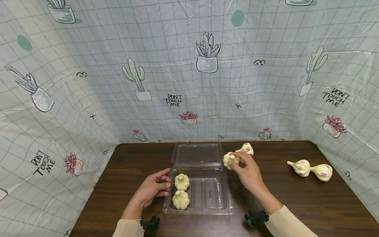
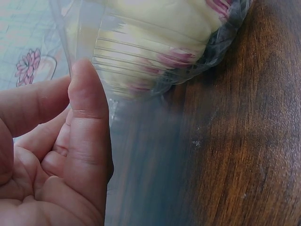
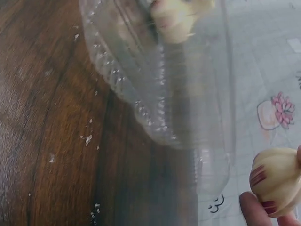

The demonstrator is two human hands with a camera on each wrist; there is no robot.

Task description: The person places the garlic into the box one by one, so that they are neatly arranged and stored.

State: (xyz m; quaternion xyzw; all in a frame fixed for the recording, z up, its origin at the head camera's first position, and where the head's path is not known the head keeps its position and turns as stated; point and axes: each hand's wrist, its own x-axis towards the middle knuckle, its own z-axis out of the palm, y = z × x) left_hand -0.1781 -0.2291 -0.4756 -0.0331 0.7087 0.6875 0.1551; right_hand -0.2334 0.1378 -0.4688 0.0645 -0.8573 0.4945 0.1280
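Over dark wood (image 1: 290, 204), the left hand (image 1: 154, 187) pinches a clear container (image 1: 204, 194), the right hand (image 1: 248, 171) garlic (image 1: 227, 160).

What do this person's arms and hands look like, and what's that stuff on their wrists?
The left hand and right hand are bare, without gloves. Both arms have plain, cream-coloured sleeves: the left sleeve and right sleeve. Each wrist wears a small black device on a dark band; the right device shows a green patch, while the left device looks all dark.
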